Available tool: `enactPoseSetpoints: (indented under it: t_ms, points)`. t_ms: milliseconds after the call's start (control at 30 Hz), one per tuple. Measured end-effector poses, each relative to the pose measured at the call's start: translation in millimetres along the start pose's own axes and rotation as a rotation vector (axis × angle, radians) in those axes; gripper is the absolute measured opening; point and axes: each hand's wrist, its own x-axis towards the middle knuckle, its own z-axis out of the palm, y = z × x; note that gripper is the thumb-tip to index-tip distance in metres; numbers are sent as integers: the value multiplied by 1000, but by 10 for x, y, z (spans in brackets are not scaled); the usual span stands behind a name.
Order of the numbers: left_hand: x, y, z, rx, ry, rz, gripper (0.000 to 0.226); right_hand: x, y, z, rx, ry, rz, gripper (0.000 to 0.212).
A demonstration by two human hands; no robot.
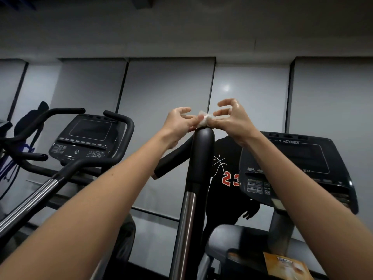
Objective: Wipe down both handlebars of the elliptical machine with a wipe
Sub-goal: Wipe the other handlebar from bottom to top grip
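Both pinched the wipe (204, 119), I saw: L hand (179, 120) & R hand (232, 118), spare fingers splayed; handlebar (202, 150) stood near-upright, long axis vertical, tip up under wipe.

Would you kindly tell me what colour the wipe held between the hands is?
The wipe is white; head view shows it best.

At the centre of the frame, the left hand (179, 122) and right hand (232, 120) pinch a white wipe (204, 120) just above the top of the black handlebar (202, 150).
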Motion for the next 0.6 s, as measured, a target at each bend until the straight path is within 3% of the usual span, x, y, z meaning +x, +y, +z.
enactPoseSetpoints:
  t_ms: [100, 233, 300, 467, 600]
  points:
    - [13, 114, -63, 136, -135, 16, 56, -17, 20, 60, 24, 98, 5, 52]
    - [-2, 255, -156, 454, -259, 87, 32, -13, 71, 137, -44, 165, 70, 45]
    - [16, 187, -187, 515, -204, 135, 24, -1, 88, 157, -64, 148, 134, 34]
    - [-23, -461, -183, 681, 113, 265, 17, 7, 54, 367, -4, 95, 320, 26]
    - [-87, -921, -157, 723, 245, 296, 19, -3, 103, 479, 22, 101, 483, 30]
